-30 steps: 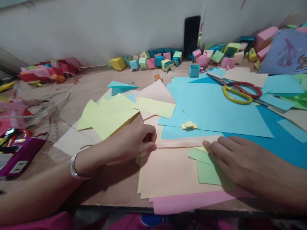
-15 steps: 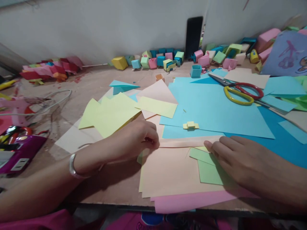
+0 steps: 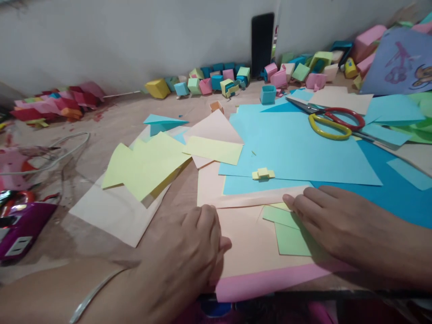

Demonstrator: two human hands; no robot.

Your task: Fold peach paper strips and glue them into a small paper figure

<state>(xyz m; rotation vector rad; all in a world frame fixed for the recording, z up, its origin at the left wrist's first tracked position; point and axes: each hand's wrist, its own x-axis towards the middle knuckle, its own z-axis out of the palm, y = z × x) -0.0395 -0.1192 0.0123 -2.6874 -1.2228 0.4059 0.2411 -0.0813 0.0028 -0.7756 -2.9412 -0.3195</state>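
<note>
A narrow folded strip of peach paper (image 3: pixel 251 199) lies across a stack of peach sheets (image 3: pixel 248 240). My right hand (image 3: pixel 327 220) rests at the strip's right end, fingers curled and thumb tip on the paper. Under that hand, green paper pieces (image 3: pixel 290 238) stick out. My left hand (image 3: pixel 192 247), wearing a silver bangle, is closed over the left edge of the stack, nearer to me than the strip. Whatever its fingers may hold is hidden. Just beyond the strip, a small folded yellow paper piece (image 3: pixel 263 174) sits on a light blue sheet (image 3: pixel 300 153).
Scissors (image 3: pixel 329 123) with red and yellow handles lie on the blue paper. Small folded paper boxes (image 3: pixel 216 82) line the wall, beside an upright black phone (image 3: pixel 262 45). Yellow-green sheets (image 3: pixel 148 162) lie left of centre. A purple object (image 3: pixel 27 229) and a cable (image 3: pixel 72 150) are farther left.
My left hand has come away from the strip's left end and moved down toward me. My right hand stays on the strip. The view has shifted slightly.
</note>
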